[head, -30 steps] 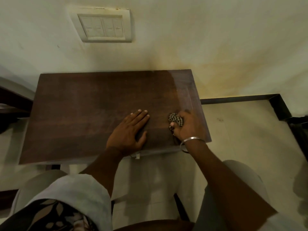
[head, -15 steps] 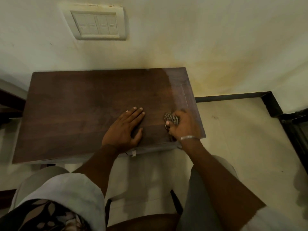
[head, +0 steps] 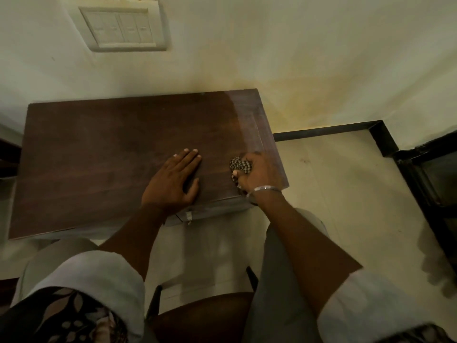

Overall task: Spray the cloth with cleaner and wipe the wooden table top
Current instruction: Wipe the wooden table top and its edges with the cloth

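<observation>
A dark brown wooden table top (head: 103, 154) stands against the wall in front of me. My right hand (head: 259, 175), with a silver bangle at the wrist, grips a bunched black-and-white checkered cloth (head: 239, 165) and presses it on the table near the front right corner. My left hand (head: 174, 183) lies flat on the wood near the front edge, fingers straight and together, thumb out. No cleaner bottle is in view. Most of the cloth is hidden under my right hand.
A white switch plate (head: 123, 26) is on the wall above the table. Pale floor tiles (head: 346, 194) lie to the right, with a black skirting strip (head: 333, 129) and dark furniture (head: 435, 184) at the far right. My knees and a chair seat (head: 197, 315) are below the table edge.
My right hand with the cloth has stayed near the front right corner, shifting only slightly. My left hand remains flat in place. The view has tilted a little.
</observation>
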